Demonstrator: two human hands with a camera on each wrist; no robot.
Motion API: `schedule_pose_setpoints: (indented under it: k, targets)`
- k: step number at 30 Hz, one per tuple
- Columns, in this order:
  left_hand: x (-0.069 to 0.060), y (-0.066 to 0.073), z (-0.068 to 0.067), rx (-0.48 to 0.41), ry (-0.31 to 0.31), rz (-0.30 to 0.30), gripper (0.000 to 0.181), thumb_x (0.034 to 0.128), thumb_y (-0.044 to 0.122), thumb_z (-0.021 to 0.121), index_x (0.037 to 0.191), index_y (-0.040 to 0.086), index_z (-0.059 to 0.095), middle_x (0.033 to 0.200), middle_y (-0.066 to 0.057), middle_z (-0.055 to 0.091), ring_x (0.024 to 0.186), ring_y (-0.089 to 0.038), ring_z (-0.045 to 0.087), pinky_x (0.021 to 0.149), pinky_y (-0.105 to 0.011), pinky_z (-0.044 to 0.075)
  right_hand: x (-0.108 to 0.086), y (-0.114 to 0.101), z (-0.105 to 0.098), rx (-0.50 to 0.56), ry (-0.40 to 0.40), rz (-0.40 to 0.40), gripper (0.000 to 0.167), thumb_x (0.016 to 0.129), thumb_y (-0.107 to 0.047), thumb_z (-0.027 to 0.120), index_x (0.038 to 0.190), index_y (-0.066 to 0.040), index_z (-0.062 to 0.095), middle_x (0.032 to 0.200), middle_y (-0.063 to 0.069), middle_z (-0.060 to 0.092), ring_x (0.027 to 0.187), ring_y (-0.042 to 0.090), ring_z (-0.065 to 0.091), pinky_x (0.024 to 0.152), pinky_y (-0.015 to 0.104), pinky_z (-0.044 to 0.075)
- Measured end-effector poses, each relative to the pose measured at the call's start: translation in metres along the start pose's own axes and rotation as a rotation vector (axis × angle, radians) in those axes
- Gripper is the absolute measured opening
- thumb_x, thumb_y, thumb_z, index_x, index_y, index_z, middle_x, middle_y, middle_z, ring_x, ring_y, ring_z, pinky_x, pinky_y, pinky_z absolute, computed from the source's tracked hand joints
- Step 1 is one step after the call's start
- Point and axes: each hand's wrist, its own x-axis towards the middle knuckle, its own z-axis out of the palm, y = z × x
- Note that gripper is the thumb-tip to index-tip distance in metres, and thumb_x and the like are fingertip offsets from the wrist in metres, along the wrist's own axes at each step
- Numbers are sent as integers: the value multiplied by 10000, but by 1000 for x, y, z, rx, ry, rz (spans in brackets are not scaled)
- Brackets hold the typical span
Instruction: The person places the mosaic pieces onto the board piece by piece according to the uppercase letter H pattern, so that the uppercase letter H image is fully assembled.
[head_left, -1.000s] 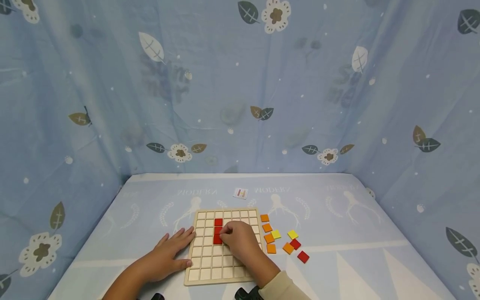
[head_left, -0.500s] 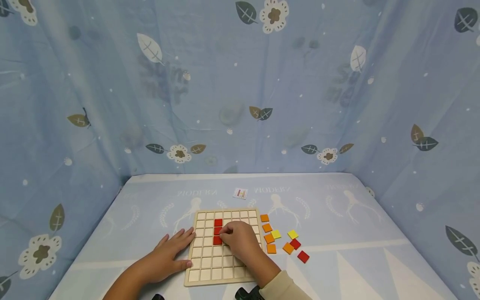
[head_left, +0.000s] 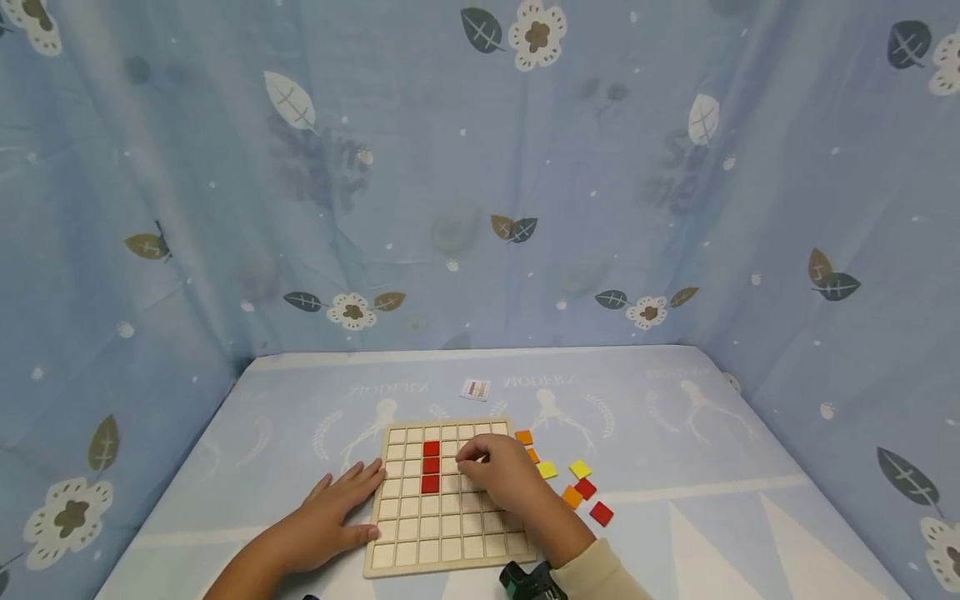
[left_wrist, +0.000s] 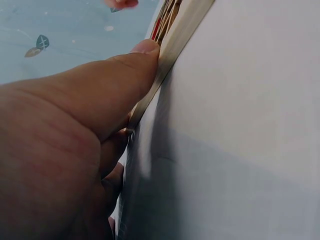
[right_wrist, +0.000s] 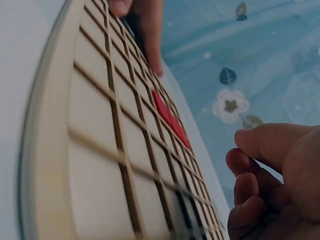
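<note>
Spread fingers of my left hand [head_left: 337, 512] rest along the left edge of a wooden grid board [head_left: 450, 568]; in the left wrist view its thumb [left_wrist: 135, 65] touches the board's side. Three red square tiles [head_left: 431, 466] sit in one column of the board's upper cells. My right hand [head_left: 506, 477] hovers over the right part of the board, just right of those tiles. Its fingers are loosely bent, with a small gap between thumb and forefinger. Nothing shows between them in the right wrist view, where the red tiles [right_wrist: 170, 120] lie apart from the hand.
Right of the board lie several loose tiles: orange [head_left: 572, 497], yellow [head_left: 580, 470] and red [head_left: 602, 513]; my right hand and forearm hide some. Behind the board is a small patterned card [head_left: 476, 389]. A dark wrist device [head_left: 532, 581] is at my right cuff.
My right hand has drawn back to the right from the nearest red tile, and its thumb and forefinger have parted. The left hand stays in place. The head view has shifted slightly.
</note>
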Motion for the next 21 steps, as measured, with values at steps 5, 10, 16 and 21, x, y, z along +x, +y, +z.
schedule_pose_setpoints:
  k: [5, 10, 16, 21]
  targets:
    - [-1, -3, 1, 7, 7, -1, 928, 912, 579, 730, 1649, 159, 355, 1750, -33, 218, 1616, -424, 120, 1224, -735, -34, -15, 15, -36, -40, 30, 53, 49, 977, -211, 759, 1018, -186, 767, 1011, -48, 699, 804, 150, 594, 626, 300, 517]
    - [0, -3, 1, 2, 7, 2, 926, 912, 583, 727, 1648, 158, 358, 1750, -30, 215, 1617, -423, 115, 1222, -735, -43, -28, 35, -67, -102, 77, 161, 52, 954, -182, 780, 996, -178, 750, 974, -43, 702, 735, 152, 581, 591, 295, 511]
    - [-3, -2, 0, -5, 6, -3, 926, 913, 571, 734, 1649, 157, 354, 1753, -27, 207, 1616, -428, 111, 1219, -734, -45, -42, 55, -91, -208, 96, 270, 73, 945, -196, 792, 979, -211, 729, 937, -56, 692, 763, 143, 601, 643, 283, 539]
    - [-1, 0, -1, 4, 3, 0, 926, 917, 588, 721, 1650, 159, 352, 1753, -27, 203, 1616, -430, 109, 1217, -747, -33, -52, 66, -102, -256, 122, 331, 107, 928, -195, 806, 939, -186, 699, 850, -40, 666, 692, 142, 603, 601, 282, 529]
